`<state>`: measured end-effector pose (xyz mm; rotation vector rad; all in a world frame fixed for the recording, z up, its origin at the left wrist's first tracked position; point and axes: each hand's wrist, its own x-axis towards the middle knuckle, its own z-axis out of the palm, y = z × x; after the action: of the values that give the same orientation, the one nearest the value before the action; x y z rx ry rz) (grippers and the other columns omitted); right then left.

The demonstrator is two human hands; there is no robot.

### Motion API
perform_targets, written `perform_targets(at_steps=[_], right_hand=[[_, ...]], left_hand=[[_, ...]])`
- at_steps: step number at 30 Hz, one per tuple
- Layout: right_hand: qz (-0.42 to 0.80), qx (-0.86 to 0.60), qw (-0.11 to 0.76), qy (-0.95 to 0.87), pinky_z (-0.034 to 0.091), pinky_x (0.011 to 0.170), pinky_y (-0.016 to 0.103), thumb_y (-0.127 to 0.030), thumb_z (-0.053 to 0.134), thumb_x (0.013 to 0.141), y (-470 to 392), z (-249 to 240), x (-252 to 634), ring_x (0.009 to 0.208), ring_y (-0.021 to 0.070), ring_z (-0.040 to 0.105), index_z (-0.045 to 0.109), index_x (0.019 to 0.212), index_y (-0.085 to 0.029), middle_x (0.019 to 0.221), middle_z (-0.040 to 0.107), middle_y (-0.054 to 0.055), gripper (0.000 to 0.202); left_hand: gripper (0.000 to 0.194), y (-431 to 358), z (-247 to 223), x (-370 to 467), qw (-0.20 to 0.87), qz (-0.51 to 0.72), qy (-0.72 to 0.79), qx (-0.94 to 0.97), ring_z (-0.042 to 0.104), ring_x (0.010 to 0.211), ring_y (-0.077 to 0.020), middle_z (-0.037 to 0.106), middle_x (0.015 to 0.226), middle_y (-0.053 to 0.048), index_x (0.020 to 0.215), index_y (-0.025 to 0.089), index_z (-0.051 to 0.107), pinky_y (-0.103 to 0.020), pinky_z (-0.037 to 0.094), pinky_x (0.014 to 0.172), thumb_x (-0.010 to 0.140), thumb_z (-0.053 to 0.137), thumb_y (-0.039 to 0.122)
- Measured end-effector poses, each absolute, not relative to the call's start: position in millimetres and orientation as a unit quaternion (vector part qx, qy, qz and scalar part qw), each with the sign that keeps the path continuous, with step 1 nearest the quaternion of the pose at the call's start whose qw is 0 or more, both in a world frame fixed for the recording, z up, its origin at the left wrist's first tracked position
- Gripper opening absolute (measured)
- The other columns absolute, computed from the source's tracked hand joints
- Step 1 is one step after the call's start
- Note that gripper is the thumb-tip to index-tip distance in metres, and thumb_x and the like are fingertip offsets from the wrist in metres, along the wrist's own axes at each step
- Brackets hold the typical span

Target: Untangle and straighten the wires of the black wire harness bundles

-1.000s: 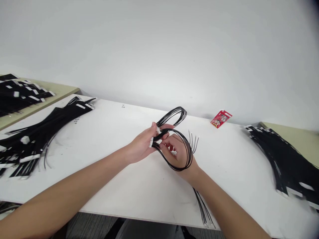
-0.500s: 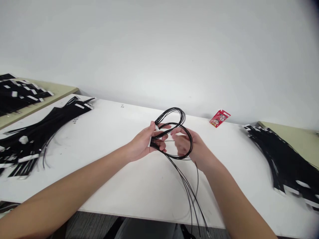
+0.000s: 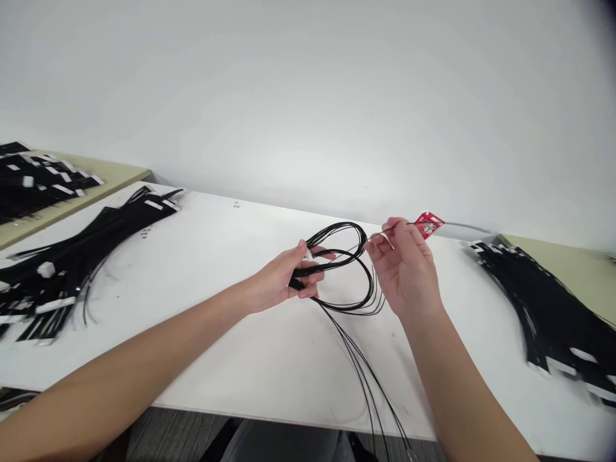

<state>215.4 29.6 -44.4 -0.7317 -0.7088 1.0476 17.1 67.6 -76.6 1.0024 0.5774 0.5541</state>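
Observation:
A looped bundle of thin black cables (image 3: 370,282) is gripped in my left hand (image 3: 283,273), with white connector pieces showing by the thumb and palm. The loops spread to the right above the table, and several loose cable ends hang down past the table's front edge. My right hand (image 3: 407,263) is raised to the right of the loops, its fingertips pinched on a single dark cable (image 3: 385,231). That strand runs from the bundle through the fingers, and a blurred end sticks out to the right past the red packet.
On the white table (image 3: 216,359), a pile of black cables with white connectors (image 3: 115,237) lies left and another black cable pile (image 3: 543,295) lies right. A red packet (image 3: 430,224) rests near the wall. More cables (image 3: 33,186) lie on a beige surface at far left.
My right hand has come out from behind the cable loop and moved up and right, drawing a single strand with it. My left hand keeps its hold in nearly the same place.

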Motion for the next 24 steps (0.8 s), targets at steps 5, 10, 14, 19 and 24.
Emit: perform_targets(at_steps=[5, 10, 14, 19, 24], right_hand=[[0.471, -0.296, 0.771, -0.311, 0.052, 0.058, 0.016, -0.039, 0.074, 0.076, 26, -39, 220, 0.054, 0.0024, 0.053, 0.068, 0.095, -0.027, 0.065, 0.053, -0.008, 0.023], [0.371, -0.383, 0.69, -0.49, 0.028, 0.039, 0.024, -0.027, 0.072, 0.074, 16, -41, 214, 0.042, 0.0056, 0.034, 0.071, 0.076, -0.026, 0.056, 0.051, -0.004, 0.002], [0.263, -0.471, 0.614, -0.576, 0.024, 0.045, 0.027, -0.019, 0.067, 0.07, 12, -44, 209, 0.048, 0.0081, 0.03, 0.063, 0.059, -0.02, 0.049, 0.037, -0.004, 0.012], [0.245, -0.52, 0.571, -0.585, 0.02, 0.046, 0.026, -0.014, 0.061, 0.066, 12, -47, 209, 0.047, 0.0071, 0.023, 0.054, 0.054, -0.019, 0.049, 0.027, -0.006, 0.015], [0.212, -0.529, 0.547, -0.612, 0.021, 0.046, 0.026, -0.012, 0.058, 0.065, 11, -47, 206, 0.048, 0.0075, 0.024, 0.053, 0.053, -0.019, 0.048, 0.027, -0.006, 0.015]], left_hand=[[0.051, 68, -74, 16, 0.799, 0.227, 0.257, 0.493, 0.033, 0.047, -0.0078, 0.032, 0.061, 0.007, 0.11, 0.019, 0.059, -0.038, 0.042, 0.076, 0.092, 0.034, 0.059], [0.056, 66, -69, 15, 0.788, 0.187, 0.255, 0.528, 0.033, 0.048, -0.0104, 0.026, 0.057, 0.008, 0.116, 0.017, 0.056, -0.042, 0.043, 0.08, 0.092, 0.03, 0.06], [0.058, 64, -67, 15, 0.778, 0.195, 0.253, 0.541, 0.031, 0.048, -0.0105, 0.024, 0.056, 0.008, 0.118, 0.017, 0.056, -0.042, 0.044, 0.081, 0.092, 0.029, 0.062], [0.06, 64, -69, 16, 0.758, 0.196, 0.248, 0.57, 0.033, 0.05, -0.0113, 0.024, 0.055, 0.007, 0.103, 0.016, 0.063, -0.04, 0.044, 0.08, 0.091, 0.029, 0.063], [0.06, 63, -69, 15, 0.749, 0.197, 0.236, 0.587, 0.032, 0.05, -0.0116, 0.023, 0.057, 0.007, 0.121, 0.019, 0.057, -0.04, 0.044, 0.079, 0.091, 0.03, 0.062]])
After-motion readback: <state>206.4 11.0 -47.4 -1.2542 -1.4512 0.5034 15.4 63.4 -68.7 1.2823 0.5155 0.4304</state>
